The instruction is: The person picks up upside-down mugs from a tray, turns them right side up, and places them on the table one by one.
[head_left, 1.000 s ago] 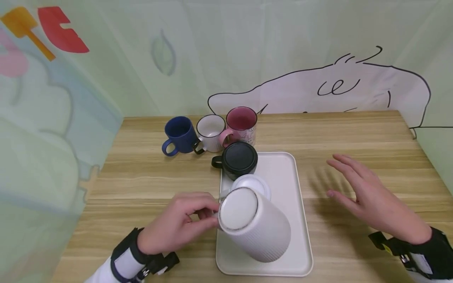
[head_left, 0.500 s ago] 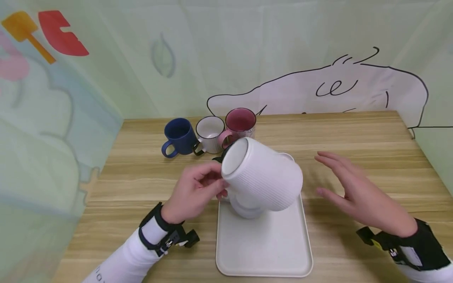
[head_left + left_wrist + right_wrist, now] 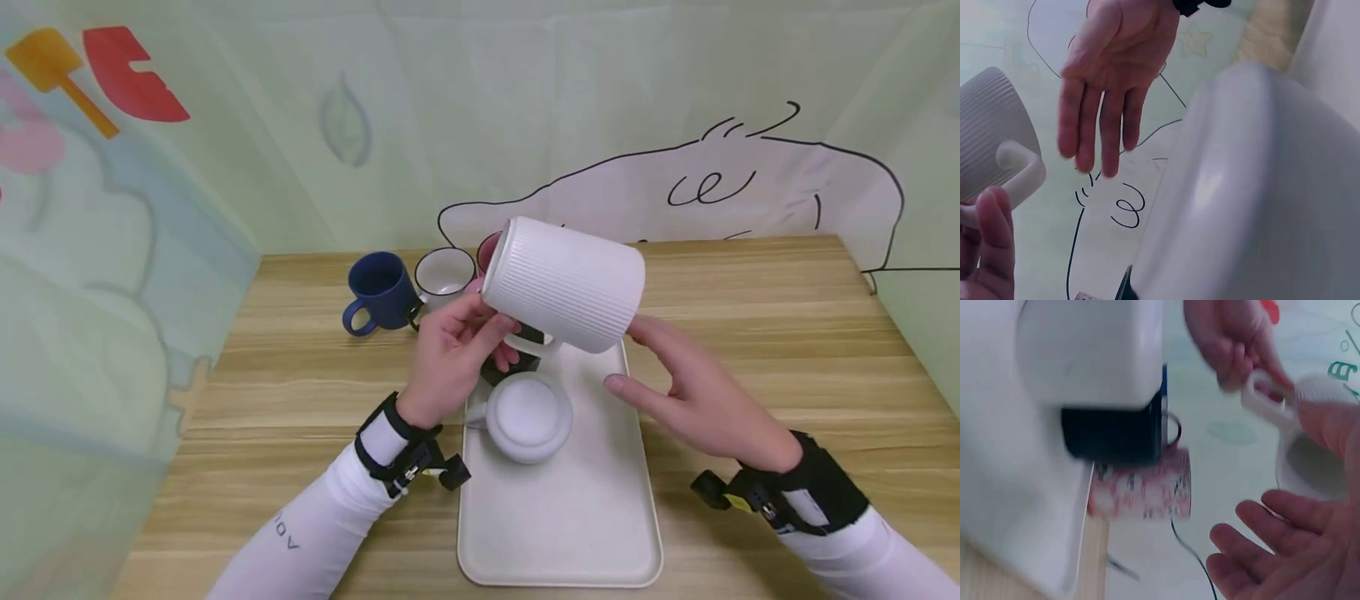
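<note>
A white ribbed mug [image 3: 566, 283] is held tilted on its side above the tray, its base to the left and its mouth to the right. My left hand [image 3: 453, 354] grips its handle, which shows in the left wrist view beside my thumb [image 3: 994, 219]. Near the mug's mouth is my right hand [image 3: 697, 392], fingers extended and thumb apart; whether the fingertips touch the rim, I cannot tell. Below, a smooth white mug [image 3: 528, 417] stands upside down on the pale tray [image 3: 562, 533]. Behind it sits a black mug [image 3: 1110, 434], mostly hidden in the head view.
At the table's back left stand a blue mug [image 3: 382, 292], a white mug with a dark rim [image 3: 445, 273] and a pink mug [image 3: 489, 250], partly covered by the raised one. A printed cloth wall [image 3: 375, 108] rises behind the wooden table [image 3: 750, 292].
My left hand has lifted the ribbed mug up and away from the tray's front, turning it further onto its side. My right hand has moved left to the mug's mouth.
</note>
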Available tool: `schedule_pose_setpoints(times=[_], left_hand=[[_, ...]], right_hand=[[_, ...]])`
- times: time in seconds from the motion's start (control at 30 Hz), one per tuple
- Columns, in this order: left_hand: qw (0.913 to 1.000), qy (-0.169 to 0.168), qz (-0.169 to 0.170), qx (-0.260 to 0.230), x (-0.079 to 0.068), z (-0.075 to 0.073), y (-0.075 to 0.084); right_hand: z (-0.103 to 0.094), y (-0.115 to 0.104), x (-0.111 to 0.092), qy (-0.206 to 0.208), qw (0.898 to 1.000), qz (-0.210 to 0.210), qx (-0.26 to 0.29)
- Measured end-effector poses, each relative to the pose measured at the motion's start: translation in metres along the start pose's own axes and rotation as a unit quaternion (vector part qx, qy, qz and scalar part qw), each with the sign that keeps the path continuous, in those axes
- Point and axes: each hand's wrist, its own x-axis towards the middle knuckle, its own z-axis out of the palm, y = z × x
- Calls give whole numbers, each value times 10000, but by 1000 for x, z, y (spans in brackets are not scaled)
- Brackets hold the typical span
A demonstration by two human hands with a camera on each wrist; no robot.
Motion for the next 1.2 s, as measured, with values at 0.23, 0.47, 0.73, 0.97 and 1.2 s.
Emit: schedule_pose_setpoints(times=[0.23,0.47,0.73,0.97,1.2], left_hand=[[9989,68,-63,-455,10,11,-7],[9952,275,-232,-906,12,22,-10],[9949,186,-178,-977,19,30,-9],[9986,-325,-121,-411,27,26,-6],[9986,-298,-433,9,25,17,3]], right_hand=[[21,-7,24,107,9812,543,1848],[36,-11,36,554,9406,844,3242],[41,-11,37,1206,9193,504,3712],[35,-9,33,1592,9240,227,3470],[23,0,31,1909,9187,-86,3456]])
